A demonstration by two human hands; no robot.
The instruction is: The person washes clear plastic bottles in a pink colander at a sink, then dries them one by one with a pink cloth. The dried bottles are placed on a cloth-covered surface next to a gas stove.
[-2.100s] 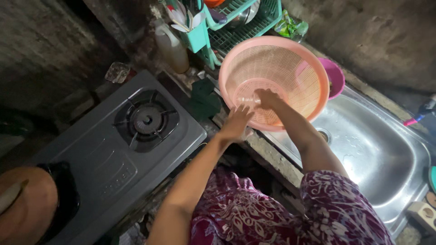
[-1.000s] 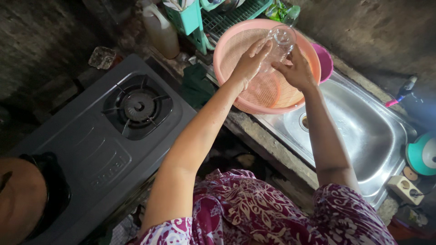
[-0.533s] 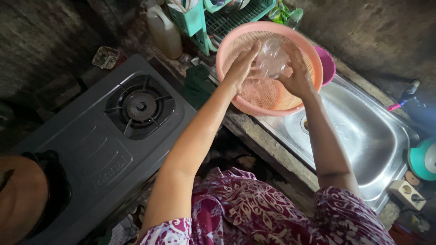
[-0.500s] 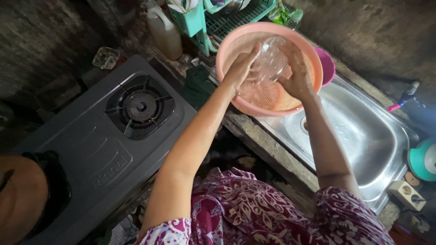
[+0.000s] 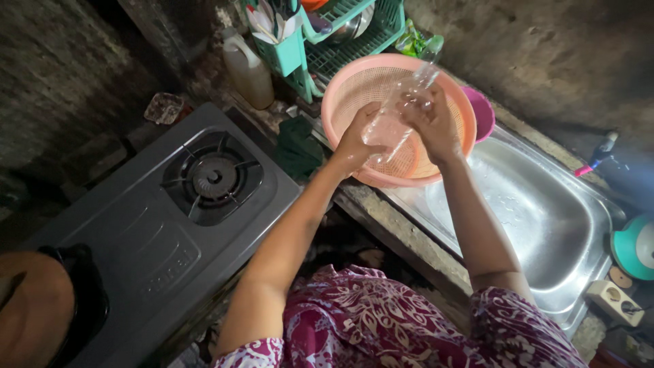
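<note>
Both my hands hold a clear plastic bottle (image 5: 394,121) over a round pink strainer basket (image 5: 354,88). My left hand (image 5: 355,140) grips the bottle's lower end. My right hand (image 5: 429,123) wraps around its upper part, and the neck points up and to the right. The basket rests tilted on the left end of a steel sink (image 5: 538,211).
A grey gas stove (image 5: 170,218) with one burner lies to the left. Behind the basket stand a teal dish rack (image 5: 347,34), a pale jug (image 5: 246,68) and a small magenta bowl (image 5: 484,112). A dark green cloth (image 5: 298,146) lies between stove and sink. A dark pan (image 5: 41,307) sits at lower left.
Both hands have lifted the clear bottle out of the basket and turned it, so its neck now points up to the right. The view has shifted slightly.
</note>
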